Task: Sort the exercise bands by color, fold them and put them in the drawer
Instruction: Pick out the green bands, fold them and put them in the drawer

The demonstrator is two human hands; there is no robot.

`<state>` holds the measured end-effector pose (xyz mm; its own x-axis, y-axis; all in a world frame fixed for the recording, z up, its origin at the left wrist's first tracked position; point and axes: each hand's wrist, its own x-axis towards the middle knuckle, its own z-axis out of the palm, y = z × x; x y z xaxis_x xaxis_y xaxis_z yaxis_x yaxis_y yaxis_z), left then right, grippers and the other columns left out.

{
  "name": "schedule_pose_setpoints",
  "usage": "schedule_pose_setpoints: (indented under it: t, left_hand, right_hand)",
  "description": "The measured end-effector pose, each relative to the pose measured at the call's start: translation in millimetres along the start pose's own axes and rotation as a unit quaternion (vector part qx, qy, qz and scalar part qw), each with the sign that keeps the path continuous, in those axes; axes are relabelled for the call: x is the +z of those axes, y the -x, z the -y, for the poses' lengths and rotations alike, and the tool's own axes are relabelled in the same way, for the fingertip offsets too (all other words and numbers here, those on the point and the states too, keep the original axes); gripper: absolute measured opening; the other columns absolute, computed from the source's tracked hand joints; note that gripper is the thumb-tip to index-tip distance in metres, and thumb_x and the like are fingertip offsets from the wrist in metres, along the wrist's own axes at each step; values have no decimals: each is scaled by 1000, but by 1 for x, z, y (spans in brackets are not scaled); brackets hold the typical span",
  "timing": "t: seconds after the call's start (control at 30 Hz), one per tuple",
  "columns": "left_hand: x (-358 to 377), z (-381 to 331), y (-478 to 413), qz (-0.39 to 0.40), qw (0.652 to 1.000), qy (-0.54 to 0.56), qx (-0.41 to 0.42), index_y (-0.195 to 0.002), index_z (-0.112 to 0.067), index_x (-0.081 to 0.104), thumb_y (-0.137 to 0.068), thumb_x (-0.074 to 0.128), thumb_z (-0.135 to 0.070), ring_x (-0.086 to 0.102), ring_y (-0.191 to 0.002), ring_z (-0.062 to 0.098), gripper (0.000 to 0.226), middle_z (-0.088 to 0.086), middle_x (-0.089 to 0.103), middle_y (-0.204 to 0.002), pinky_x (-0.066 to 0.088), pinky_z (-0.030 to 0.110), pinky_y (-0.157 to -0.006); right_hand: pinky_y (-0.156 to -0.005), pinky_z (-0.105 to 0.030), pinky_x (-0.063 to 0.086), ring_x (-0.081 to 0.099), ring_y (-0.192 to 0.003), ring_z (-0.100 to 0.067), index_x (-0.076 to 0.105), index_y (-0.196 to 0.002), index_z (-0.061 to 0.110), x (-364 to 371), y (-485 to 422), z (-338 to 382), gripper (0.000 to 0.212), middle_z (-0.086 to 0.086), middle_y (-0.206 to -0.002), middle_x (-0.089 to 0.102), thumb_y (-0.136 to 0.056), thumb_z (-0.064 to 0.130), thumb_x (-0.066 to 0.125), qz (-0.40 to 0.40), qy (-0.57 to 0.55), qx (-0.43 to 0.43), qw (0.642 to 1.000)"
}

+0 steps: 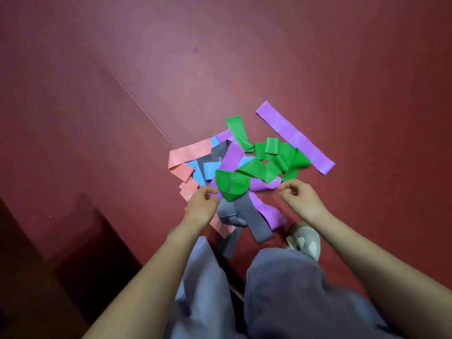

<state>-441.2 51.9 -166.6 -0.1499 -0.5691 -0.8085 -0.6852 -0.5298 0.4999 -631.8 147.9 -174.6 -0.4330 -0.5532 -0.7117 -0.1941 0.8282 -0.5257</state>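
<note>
Head view: left hand (203,204) and right hand (297,195), fingers curled and nearly closed, each touch a near edge of the tangled pile of flat stretchy exercise bands (234,172) on the dark red floor (342,57); a grip cannot be confirmed. One long purple band (294,137) lies flat just beyond, probably already sorted.

Dark red floor (244,57) with a thin seam (137,99); dim shadowed corner lower left.

Both arms reach down, left hand (201,204) and right hand (299,198) loosely curled.
</note>
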Motion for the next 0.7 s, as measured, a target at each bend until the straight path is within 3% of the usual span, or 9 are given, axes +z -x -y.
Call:
schedule_pose_setpoints:
  t: [0.07,0.13,0.2,0.3,0.37,0.5,0.57,0.63,0.7]
  left_hand:
    - [11,21,-30,13,1000,3,-16,-105,-4,57,-86,46,-2,47,-80,21,22,8,50,-88,35,27,-60]
    - [24,40,-52,23,999,38,-29,-84,-11,55,-87,44,-2,44,-72,19,15,6,46,-76,32,26,-57]
    - [39,55,-70,22,995,92,-44,-66,-18,43,-90,40,-4,36,-58,16,28,3,40,-64,30,22,-49]
    - [55,79,-94,17,982,174,-76,-62,-20,42,-92,38,-11,39,-56,16,31,-4,46,-56,36,24,-54]
    - [62,88,-112,14,975,200,-93,-67,-22,45,-94,37,-17,48,-58,11,29,-3,50,-64,41,24,-58]
    - [65,95,-127,40,955,269,-118,-61,-20,37,-96,32,-20,34,-27,-1,35,-5,41,-36,26,11,-30]
    - [62,98,-124,53,946,295,-121,-71,-17,50,-95,35,-21,48,-39,0,29,-8,54,-50,38,10,-39]
    - [54,100,-119,86,922,360,-111,-92,-15,63,-96,34,-30,65,-57,4,32,-1,69,-75,51,16,-51]
    - [45,95,-110,145,877,447,-98,-87,-12,72,-93,33,-38,70,-65,13,48,5,74,-78,56,23,-54]
  right_hand:
    - [-60,-9,37,52,-75,-15,63,-94,-1,23,-18,-12,19,-9,-81,62,-81,-6,49,19,18,-51,998]
    - [-68,-13,38,54,-85,-15,63,-99,-1,45,-33,-15,21,-10,-93,64,-80,-4,55,49,53,-100,992]
    - [-83,-18,36,56,-97,-18,61,-110,2,64,-47,-12,31,-13,-109,64,-80,5,62,66,100,-149,982]
    - [-99,-28,30,47,-120,-26,53,-122,5,100,-63,-11,47,-14,-125,56,-80,22,65,86,184,-186,961]
    - [-98,-34,35,46,-119,-29,51,-123,9,122,-75,-14,52,-16,-124,55,-78,31,65,104,249,-164,949]
    - [-92,-36,40,51,-114,-31,48,-126,18,136,-87,-17,47,-16,-120,57,-83,30,59,104,320,-146,930]
    - [-90,-32,41,57,-109,-27,53,-124,14,137,-91,-15,39,-15,-119,63,-86,20,56,93,214,-166,958]
    - [-86,-20,43,59,-98,-11,56,-120,3,142,-84,-7,34,-14,-119,63,-86,5,56,143,-19,-137,980]
    - [-78,-11,45,58,-78,8,52,-120,-4,144,-76,-3,35,-10,-112,60,-86,-7,52,207,-186,-117,953]
